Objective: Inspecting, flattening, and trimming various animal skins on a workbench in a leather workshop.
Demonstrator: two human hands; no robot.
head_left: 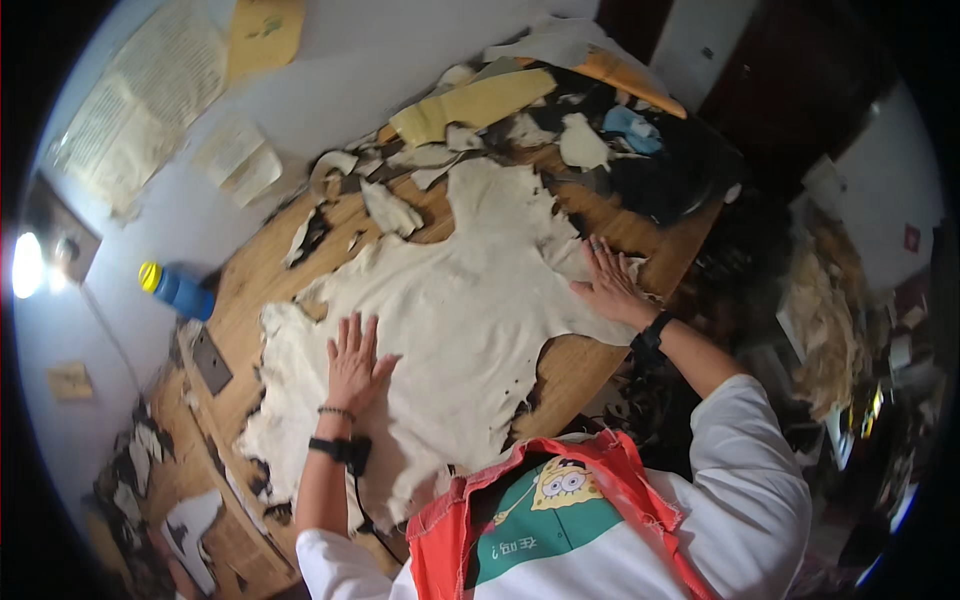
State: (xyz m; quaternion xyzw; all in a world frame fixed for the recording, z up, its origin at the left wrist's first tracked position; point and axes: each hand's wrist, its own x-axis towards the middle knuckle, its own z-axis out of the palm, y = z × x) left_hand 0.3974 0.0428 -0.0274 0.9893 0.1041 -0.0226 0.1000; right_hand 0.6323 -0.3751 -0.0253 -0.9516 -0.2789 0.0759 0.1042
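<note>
A large cream-white animal hide (455, 290) with ragged edges and dark fur tufts along its rim lies spread over the wooden table (575, 375). My left hand (355, 362) rests flat on the hide's left part, fingers stretched and slightly spread. On the right, my right hand (608, 285) presses flat near the hide's right edge, its fingers extended too. Neither hand grips anything. Each wrist wears a black strapped device. Small folds and wrinkles run across the hide, and its near end reaches my body.
Hide scraps (390, 208) and a yellow folded sheet (475, 105) crowd the table's far side, near a light blue cloth-like item (632, 130). A blue bottle (180, 292) with a yellow cap stands at the left. Heaped hides (825, 320) lie off the table at right.
</note>
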